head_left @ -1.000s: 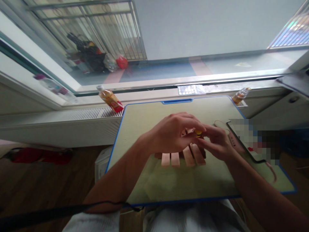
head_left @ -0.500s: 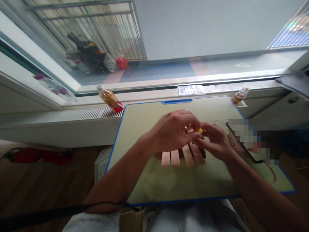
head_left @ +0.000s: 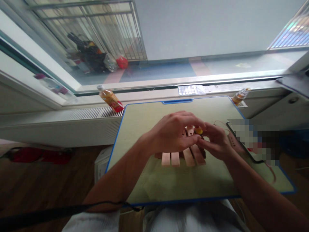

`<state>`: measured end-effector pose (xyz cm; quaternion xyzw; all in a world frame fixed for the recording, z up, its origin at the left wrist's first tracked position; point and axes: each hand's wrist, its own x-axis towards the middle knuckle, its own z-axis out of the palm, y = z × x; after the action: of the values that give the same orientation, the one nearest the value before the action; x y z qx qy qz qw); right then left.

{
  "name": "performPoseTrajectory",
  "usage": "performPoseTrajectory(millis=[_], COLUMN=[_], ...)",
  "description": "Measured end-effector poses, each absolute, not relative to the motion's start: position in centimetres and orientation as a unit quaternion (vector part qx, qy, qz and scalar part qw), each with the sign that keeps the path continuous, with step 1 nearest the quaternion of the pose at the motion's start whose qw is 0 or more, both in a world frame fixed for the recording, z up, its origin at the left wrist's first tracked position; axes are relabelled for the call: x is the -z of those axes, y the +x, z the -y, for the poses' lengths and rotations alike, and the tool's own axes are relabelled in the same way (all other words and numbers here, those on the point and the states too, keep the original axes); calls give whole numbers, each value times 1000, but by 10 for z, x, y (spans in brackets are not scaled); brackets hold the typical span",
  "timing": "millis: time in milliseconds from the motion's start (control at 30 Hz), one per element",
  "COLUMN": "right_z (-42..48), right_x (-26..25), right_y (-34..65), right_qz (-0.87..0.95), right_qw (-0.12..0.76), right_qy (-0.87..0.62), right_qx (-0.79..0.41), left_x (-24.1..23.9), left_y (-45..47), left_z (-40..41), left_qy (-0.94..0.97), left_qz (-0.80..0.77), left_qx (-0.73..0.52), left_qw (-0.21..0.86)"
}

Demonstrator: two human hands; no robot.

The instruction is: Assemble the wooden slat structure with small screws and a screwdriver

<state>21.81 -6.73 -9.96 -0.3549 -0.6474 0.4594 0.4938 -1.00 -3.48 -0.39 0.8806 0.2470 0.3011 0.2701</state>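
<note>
My left hand (head_left: 172, 133) and my right hand (head_left: 216, 143) meet over the middle of a pale green lap desk (head_left: 145, 129) with a blue rim. Between their fingertips sits a small yellow piece (head_left: 198, 130), pinched from both sides. Under the hands lies a wooden slatted piece (head_left: 183, 158) made of several flat bars, partly covered by my palms. Both hands have their fingers curled together.
A dark tablet or phone (head_left: 251, 141) lies at the desk's right side, part blurred out. Two drink bottles stand on the sill, one at the left (head_left: 109, 98) and one at the right (head_left: 240, 95). Beyond them is a wide window.
The hands have shifted only slightly; the yellow piece stays pinched between the fingertips at nearly the same spot.
</note>
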Motion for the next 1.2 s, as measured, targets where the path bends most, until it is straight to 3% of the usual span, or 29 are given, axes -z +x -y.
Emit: performPoseTrajectory(millis=[1200], right_z=[65], right_x=[101], right_y=[217], right_qz=[658], right_qw=[508], right_qy=[-331], right_qx=[-446], left_x=[6], left_y=[-5], left_z=[35], left_qy=[870], left_qz=[-275], left_qx=[-322], left_qw=[253])
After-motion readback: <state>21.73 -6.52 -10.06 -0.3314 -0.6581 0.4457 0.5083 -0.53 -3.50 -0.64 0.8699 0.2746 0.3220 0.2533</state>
